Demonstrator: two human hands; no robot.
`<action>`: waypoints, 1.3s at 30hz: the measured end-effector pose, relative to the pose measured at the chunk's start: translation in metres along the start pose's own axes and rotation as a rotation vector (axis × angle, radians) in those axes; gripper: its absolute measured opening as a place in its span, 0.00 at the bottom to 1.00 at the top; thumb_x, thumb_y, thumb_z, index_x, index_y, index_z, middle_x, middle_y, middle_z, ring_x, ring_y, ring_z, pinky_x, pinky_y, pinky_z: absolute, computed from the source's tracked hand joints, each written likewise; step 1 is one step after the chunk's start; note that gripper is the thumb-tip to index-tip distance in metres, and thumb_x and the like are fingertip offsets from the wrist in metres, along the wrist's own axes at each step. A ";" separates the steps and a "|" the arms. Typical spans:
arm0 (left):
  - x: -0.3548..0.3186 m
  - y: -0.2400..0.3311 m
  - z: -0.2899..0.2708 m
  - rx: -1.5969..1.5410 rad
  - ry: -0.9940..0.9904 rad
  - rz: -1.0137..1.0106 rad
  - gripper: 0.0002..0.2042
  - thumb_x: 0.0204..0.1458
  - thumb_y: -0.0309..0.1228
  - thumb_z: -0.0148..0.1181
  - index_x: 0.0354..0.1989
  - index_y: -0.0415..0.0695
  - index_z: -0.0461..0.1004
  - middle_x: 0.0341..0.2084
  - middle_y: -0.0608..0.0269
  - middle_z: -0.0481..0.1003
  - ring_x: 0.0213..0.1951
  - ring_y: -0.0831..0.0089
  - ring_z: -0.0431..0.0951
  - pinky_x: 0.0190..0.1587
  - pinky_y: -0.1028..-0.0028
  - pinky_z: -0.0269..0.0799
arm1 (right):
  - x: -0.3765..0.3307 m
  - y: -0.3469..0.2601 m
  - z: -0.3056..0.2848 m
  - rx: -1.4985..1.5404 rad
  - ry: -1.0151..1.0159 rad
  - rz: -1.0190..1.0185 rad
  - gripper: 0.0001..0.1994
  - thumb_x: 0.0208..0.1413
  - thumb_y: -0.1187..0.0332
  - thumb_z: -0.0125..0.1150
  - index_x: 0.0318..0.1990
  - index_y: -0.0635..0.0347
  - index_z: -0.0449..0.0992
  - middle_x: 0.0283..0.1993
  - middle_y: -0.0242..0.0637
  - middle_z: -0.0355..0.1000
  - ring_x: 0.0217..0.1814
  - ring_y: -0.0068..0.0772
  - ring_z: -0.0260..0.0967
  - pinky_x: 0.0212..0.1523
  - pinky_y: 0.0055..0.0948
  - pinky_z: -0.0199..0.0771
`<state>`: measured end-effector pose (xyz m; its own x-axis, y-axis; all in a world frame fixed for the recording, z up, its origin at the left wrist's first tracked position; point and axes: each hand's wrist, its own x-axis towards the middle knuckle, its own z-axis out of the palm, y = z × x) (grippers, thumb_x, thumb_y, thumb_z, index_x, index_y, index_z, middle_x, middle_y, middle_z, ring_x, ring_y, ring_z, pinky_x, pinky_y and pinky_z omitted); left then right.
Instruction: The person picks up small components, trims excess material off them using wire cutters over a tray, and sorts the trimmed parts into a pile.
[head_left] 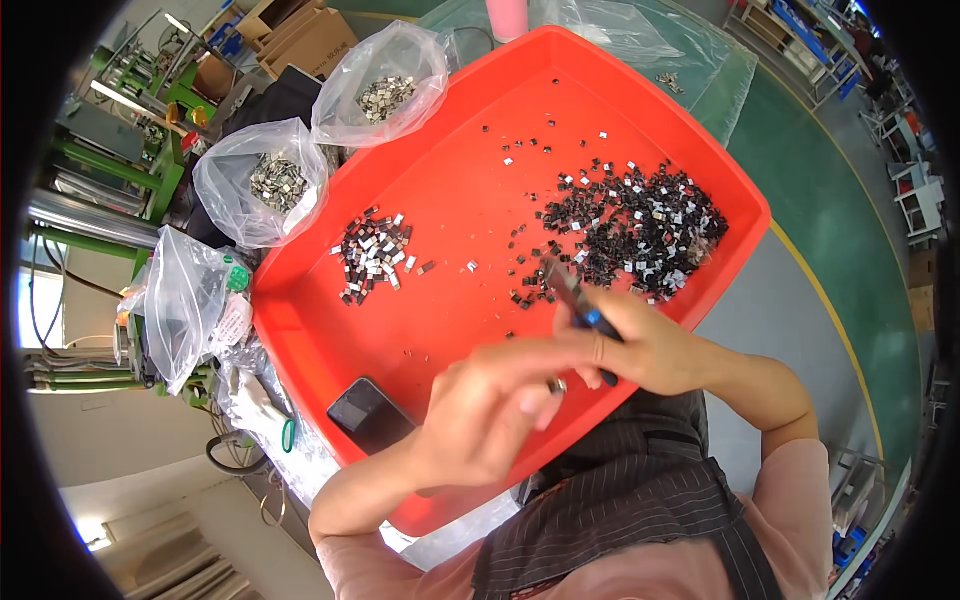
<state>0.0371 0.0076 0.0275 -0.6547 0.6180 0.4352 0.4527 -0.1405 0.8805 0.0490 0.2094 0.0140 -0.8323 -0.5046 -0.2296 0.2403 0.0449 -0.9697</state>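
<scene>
My right hand (pixel 650 340) is closed around a pair of pliers (pixel 568 285) with dark grey jaws and black-and-blue handles; the jaws point up and left over the tray. Close by on its left, my left hand (pixel 485 410) pinches a small metallic part (pixel 557 386) between thumb and fingers, its exact kind too small to tell. Both hands are over the near side of a large red tray (pixel 450 190). Inside, small black and white pieces (pixel 640 225) are heaped at the right. A smaller pile of white and brown pieces (pixel 372 255) lies at the left.
A dark phone (pixel 370 415) rests in the tray's near left corner. Clear plastic bags of small metal parts (pixel 388 98) stand along the far left rim. A white glove (pixel 250 405) lies outside at left, near green machinery (pixel 110 165). A pink cup (pixel 508 18) stands beyond.
</scene>
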 end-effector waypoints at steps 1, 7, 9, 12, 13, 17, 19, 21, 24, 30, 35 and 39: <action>0.000 0.002 0.001 -0.036 0.039 -0.130 0.12 0.64 0.28 0.38 0.48 0.32 0.62 0.21 0.60 0.69 0.21 0.79 0.67 0.25 0.79 0.65 | -0.002 0.000 0.001 -0.061 -0.045 0.014 0.13 0.63 0.61 0.51 0.38 0.63 0.65 0.24 0.33 0.67 0.24 0.22 0.66 0.27 0.25 0.66; -0.003 -0.011 -0.009 -0.342 0.190 -0.299 0.11 0.65 0.29 0.39 0.51 0.39 0.63 0.27 0.60 0.74 0.21 0.82 0.66 0.25 0.81 0.64 | -0.005 -0.015 -0.001 -0.340 -0.082 -0.060 0.17 0.61 0.61 0.53 0.46 0.67 0.65 0.34 0.43 0.71 0.36 0.38 0.71 0.37 0.35 0.68; -0.001 -0.007 -0.008 -0.418 0.222 -0.313 0.11 0.65 0.29 0.39 0.50 0.38 0.62 0.28 0.57 0.74 0.20 0.82 0.67 0.25 0.82 0.64 | -0.007 -0.019 -0.003 -0.399 0.045 -0.114 0.16 0.60 0.62 0.54 0.47 0.66 0.67 0.38 0.46 0.72 0.37 0.44 0.71 0.38 0.37 0.68; -0.001 -0.006 -0.011 -0.415 0.202 -0.317 0.11 0.65 0.28 0.38 0.51 0.38 0.60 0.30 0.53 0.75 0.20 0.81 0.69 0.24 0.82 0.64 | -0.003 -0.014 -0.004 -0.645 0.273 -0.235 0.13 0.55 0.66 0.60 0.41 0.65 0.68 0.32 0.43 0.68 0.32 0.42 0.68 0.34 0.34 0.66; -0.001 -0.006 -0.011 -0.414 0.199 -0.321 0.11 0.65 0.28 0.38 0.51 0.37 0.59 0.30 0.52 0.76 0.21 0.80 0.69 0.24 0.82 0.64 | -0.002 -0.013 -0.005 -0.705 0.284 -0.260 0.13 0.54 0.67 0.61 0.41 0.65 0.69 0.32 0.43 0.67 0.32 0.42 0.67 0.34 0.34 0.66; 0.000 -0.007 -0.012 -0.391 0.191 -0.320 0.10 0.64 0.26 0.38 0.52 0.37 0.58 0.32 0.50 0.76 0.22 0.80 0.71 0.25 0.82 0.65 | 0.001 -0.006 -0.005 -0.824 0.305 -0.283 0.12 0.51 0.70 0.62 0.41 0.62 0.69 0.34 0.41 0.69 0.37 0.45 0.69 0.37 0.39 0.68; 0.000 -0.011 -0.013 -0.384 0.174 -0.330 0.11 0.64 0.24 0.37 0.52 0.37 0.58 0.33 0.50 0.76 0.23 0.80 0.72 0.25 0.82 0.66 | 0.004 -0.002 -0.007 -0.877 0.336 -0.370 0.14 0.47 0.73 0.63 0.42 0.60 0.69 0.34 0.39 0.69 0.37 0.43 0.69 0.37 0.38 0.67; 0.000 -0.011 -0.014 -0.362 0.165 -0.337 0.11 0.64 0.24 0.37 0.52 0.37 0.57 0.33 0.50 0.76 0.23 0.79 0.73 0.25 0.83 0.66 | 0.006 0.000 -0.008 -0.933 0.344 -0.420 0.18 0.41 0.75 0.65 0.43 0.59 0.70 0.35 0.36 0.68 0.38 0.40 0.68 0.37 0.36 0.66; 0.002 -0.010 -0.013 -0.335 0.169 -0.364 0.11 0.63 0.24 0.38 0.53 0.37 0.57 0.33 0.51 0.76 0.25 0.78 0.75 0.25 0.83 0.66 | 0.010 0.006 -0.010 -0.990 0.358 -0.514 0.20 0.36 0.77 0.65 0.42 0.57 0.70 0.33 0.33 0.66 0.36 0.36 0.66 0.36 0.33 0.64; 0.002 -0.017 -0.012 -0.221 0.122 -0.357 0.12 0.63 0.23 0.42 0.53 0.36 0.57 0.31 0.56 0.77 0.29 0.75 0.79 0.26 0.82 0.70 | 0.014 0.004 -0.009 -1.140 0.420 -0.541 0.27 0.27 0.80 0.65 0.44 0.58 0.73 0.32 0.35 0.65 0.33 0.38 0.64 0.33 0.34 0.62; 0.001 -0.017 -0.009 -0.074 0.117 -0.336 0.13 0.61 0.21 0.46 0.52 0.35 0.57 0.29 0.57 0.78 0.31 0.73 0.81 0.29 0.80 0.75 | 0.013 0.009 -0.010 -1.228 0.444 -0.528 0.29 0.27 0.80 0.64 0.46 0.58 0.71 0.34 0.34 0.64 0.36 0.38 0.63 0.35 0.34 0.61; 0.000 -0.018 -0.007 0.101 0.115 -0.295 0.12 0.59 0.19 0.48 0.50 0.35 0.59 0.29 0.57 0.79 0.31 0.73 0.81 0.29 0.80 0.76 | 0.013 0.008 -0.006 -1.266 0.485 -0.544 0.14 0.41 0.75 0.61 0.40 0.58 0.72 0.29 0.32 0.60 0.31 0.32 0.59 0.33 0.30 0.57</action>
<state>0.0245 0.0042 0.0131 -0.8279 0.5287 0.1872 0.2869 0.1124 0.9513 0.0368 0.2086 0.0026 -0.8196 -0.3839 0.4253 -0.5303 0.7894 -0.3094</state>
